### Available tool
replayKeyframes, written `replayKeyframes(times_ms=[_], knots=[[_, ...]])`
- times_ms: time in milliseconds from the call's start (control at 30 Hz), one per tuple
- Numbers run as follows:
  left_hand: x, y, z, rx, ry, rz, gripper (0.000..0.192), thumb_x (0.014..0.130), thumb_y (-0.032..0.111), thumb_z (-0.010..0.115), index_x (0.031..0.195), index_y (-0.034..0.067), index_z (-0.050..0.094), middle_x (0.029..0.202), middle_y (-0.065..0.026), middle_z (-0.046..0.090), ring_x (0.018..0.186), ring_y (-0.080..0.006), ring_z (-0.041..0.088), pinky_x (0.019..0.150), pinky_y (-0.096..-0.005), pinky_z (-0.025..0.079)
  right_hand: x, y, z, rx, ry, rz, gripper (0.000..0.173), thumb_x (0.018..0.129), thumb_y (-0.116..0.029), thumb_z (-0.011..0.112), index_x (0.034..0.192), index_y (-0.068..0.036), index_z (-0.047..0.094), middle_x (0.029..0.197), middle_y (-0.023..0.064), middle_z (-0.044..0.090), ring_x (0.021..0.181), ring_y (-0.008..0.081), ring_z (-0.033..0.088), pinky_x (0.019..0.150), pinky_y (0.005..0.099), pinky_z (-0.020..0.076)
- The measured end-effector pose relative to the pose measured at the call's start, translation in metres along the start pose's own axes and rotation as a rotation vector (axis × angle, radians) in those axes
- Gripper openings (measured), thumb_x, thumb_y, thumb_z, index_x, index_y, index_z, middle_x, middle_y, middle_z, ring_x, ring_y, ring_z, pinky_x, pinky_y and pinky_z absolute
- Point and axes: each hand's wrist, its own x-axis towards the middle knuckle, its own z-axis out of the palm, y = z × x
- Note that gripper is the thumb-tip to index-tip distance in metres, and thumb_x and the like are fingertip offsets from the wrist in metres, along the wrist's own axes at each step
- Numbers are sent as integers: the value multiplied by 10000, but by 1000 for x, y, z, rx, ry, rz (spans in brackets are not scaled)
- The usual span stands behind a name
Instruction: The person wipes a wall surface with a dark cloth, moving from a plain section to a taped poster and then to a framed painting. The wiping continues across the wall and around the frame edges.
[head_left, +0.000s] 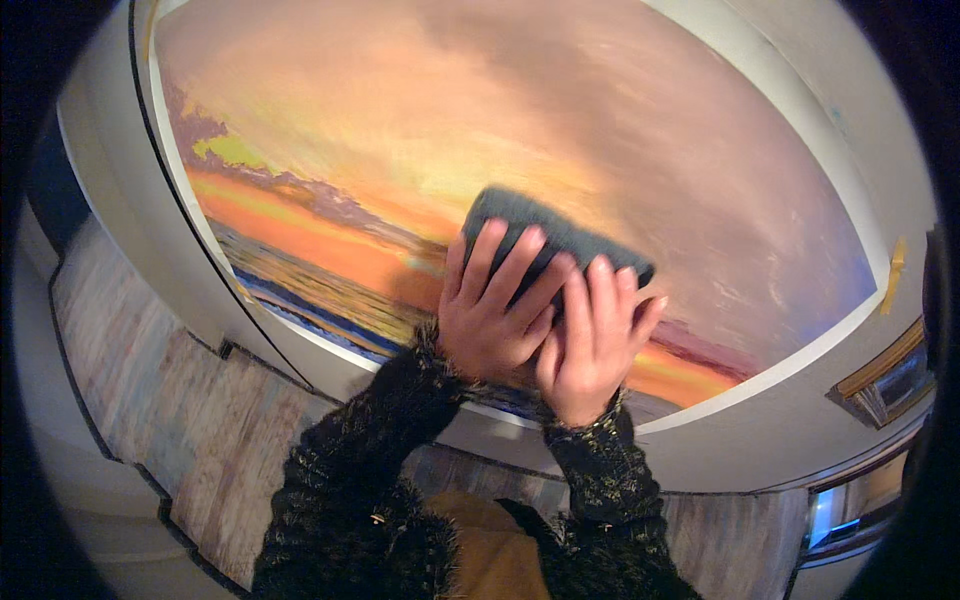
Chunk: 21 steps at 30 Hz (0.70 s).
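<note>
A dark grey, fuzzy-looking pad (574, 240) lies slantwise over a large sunset seascape picture (420, 90). Across the pad's left part my left hand (496, 307) is spread, palm toward the picture and fingers apart. My right hand (596, 337) rests on the lower right part of the pad, its thumb beside the left hand. Both palms and the pad's underside are hidden. The picture has a white border (780, 379) and is on a pale wall (739, 431). Dark sleeves with light flecks cover both forearms.
Yellowish tape (894, 276) is stuck at the picture's right corner. Farther right hangs a gold-framed picture (885, 375), with a reflective framed panel (855, 514) below it. Wood-look flooring (217, 420) with dark edging runs along the bottom and left.
</note>
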Motion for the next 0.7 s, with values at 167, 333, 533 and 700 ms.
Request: replayKeyframes(times_ms=[167, 333, 533, 700], knots=[[-78, 29, 16, 4, -72, 37, 367, 848, 347, 563, 1192, 229, 612, 1366, -87, 435, 1294, -364, 352, 1067, -567, 226, -72, 13, -1, 20, -87, -34, 322, 792, -108, 577, 1107, -91, 643, 1223, 70, 580, 1186, 248, 503, 1081, 546, 199], [-73, 60, 26, 25, -101, 52, 398, 845, 352, 575, 1224, 232, 595, 1393, -81, 417, 1301, -349, 350, 1078, -553, 213, -82, 42, -20, 80, -92, 6, 344, 775, -96, 570, 1112, -82, 638, 1231, 75, 571, 1190, 257, 500, 1065, 562, 205], [-7, 105, 50, -16, -94, 91, 430, 778, 335, 654, 1184, 202, 609, 1374, -80, 428, 1311, -375, 337, 1081, -589, 189, -52, 91, -45, -50, 102, 148, 350, 779, -58, 529, 1114, -16, 621, 1255, 154, 544, 1201, 325, 487, 1083, 604, 141], [-52, 128, 63, -50, -106, 152, 464, 817, 339, 597, 1260, 207, 564, 1362, -41, 457, 1275, -283, 377, 1066, -526, 236, -108, 103, -52, -30, -43, 131, 339, 798, -84, 519, 1119, -18, 602, 1237, 155, 531, 1192, 356, 474, 1036, 634, 205]])
